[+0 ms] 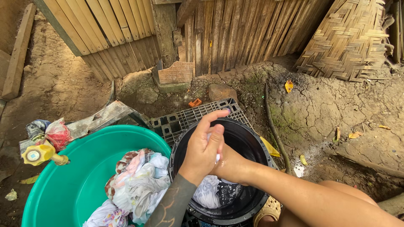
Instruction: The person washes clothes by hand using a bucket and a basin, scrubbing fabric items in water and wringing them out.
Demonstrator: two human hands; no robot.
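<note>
Two wash basins side by side — one green basin (pixel 63 185), one black basin (pixel 248 138) — two hands, one yellow tap (pixel 40 154) left of the green.

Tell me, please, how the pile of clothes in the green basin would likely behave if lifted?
The pile of clothes would probably flop and sag, being crumpled soft fabric. Pieces look loosely heaped, so some may drop back into the green basin.
</note>
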